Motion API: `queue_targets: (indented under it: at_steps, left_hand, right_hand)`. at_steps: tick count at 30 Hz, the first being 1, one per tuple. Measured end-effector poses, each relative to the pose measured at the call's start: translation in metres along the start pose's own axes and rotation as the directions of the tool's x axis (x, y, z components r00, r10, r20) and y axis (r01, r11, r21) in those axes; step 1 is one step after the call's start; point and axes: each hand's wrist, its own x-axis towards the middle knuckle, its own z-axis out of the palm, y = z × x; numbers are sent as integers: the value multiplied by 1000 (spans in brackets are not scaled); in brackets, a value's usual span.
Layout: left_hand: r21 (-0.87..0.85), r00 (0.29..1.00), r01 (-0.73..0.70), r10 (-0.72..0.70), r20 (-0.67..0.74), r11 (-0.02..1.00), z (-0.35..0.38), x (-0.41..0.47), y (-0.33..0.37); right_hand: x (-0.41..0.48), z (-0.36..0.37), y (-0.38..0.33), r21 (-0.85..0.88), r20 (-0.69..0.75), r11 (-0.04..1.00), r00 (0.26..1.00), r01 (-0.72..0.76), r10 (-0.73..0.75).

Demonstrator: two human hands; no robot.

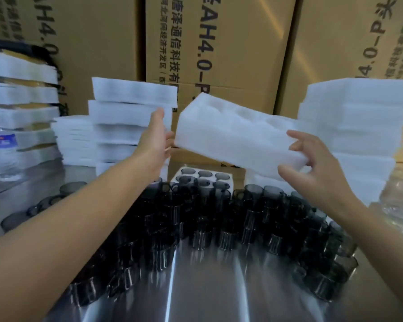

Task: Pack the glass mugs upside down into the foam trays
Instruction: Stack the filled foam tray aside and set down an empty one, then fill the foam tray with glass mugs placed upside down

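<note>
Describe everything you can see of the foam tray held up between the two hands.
The tray is a long white foam block, soft and matte, with faint hollows along its top, empty. It hangs in the air over the mugs, tilted down to the right. The right hand pinches its right end; the left hand touches its left end.

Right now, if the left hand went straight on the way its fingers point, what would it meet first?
Probably the stack of foam trays behind the left hand; its fingertips overlap it in the picture, though depth is unclear.
</note>
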Motion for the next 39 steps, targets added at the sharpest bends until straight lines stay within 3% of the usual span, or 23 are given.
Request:
queue_targets:
  at_steps: [4,9,13,15,21,23,25,28,31,35,37,39]
  left_hand:
    - [150,976,-41,8,216,988,-7,-32,-5]
    - [136,973,-47,14,232,990,-17,-69,-19]
    - [402,949,-46,-86,305,914,-26,-98,-50]
    - [526,926,-142,-74,369,838,-28,-110,-68]
    - [782,879,-395,-49,474,482,-30,-123,-128]
    - [812,851,-487,-35,524,320,-29,-123,-139]
    - [764,774,-613,-41,632,203,-25,-120,-143]
    - [688,672,-707,-148,726,165,-18,-114,-140]
    - [654,627,-741,-190,755,151,-16,-108,-141]
    - [648,620,-712,-193,761,270,-19,-104,-148]
    - [647,619,-714,-191,762,268,-20,-103,-150]
    - [647,617,-712,-195,762,275,-20,-102,-150]
  right_hand:
    - [-49,-18,-8,43,81,999,997,3,-6]
    - [-101,-44,-16,-4,249,996,964,93,-89]
    - [-149,-57,-18,-23,308,982,936,187,-171]
    - [-173,-54,-14,-21,337,982,926,186,-168]
    - [-223,-33,7,-18,495,996,867,82,-62]
    - [-223,-28,10,-35,488,998,872,47,-24]
    - [-222,-22,11,-45,477,998,878,51,-23]
    - [-220,-20,11,-19,484,998,874,67,-49]
    - [-214,-22,14,77,477,995,874,60,-90]
    - [-200,-21,25,144,233,984,970,-103,67]
    - [-193,-20,40,24,117,979,973,-201,197]
    - [-188,-21,59,-207,107,930,937,-305,331]
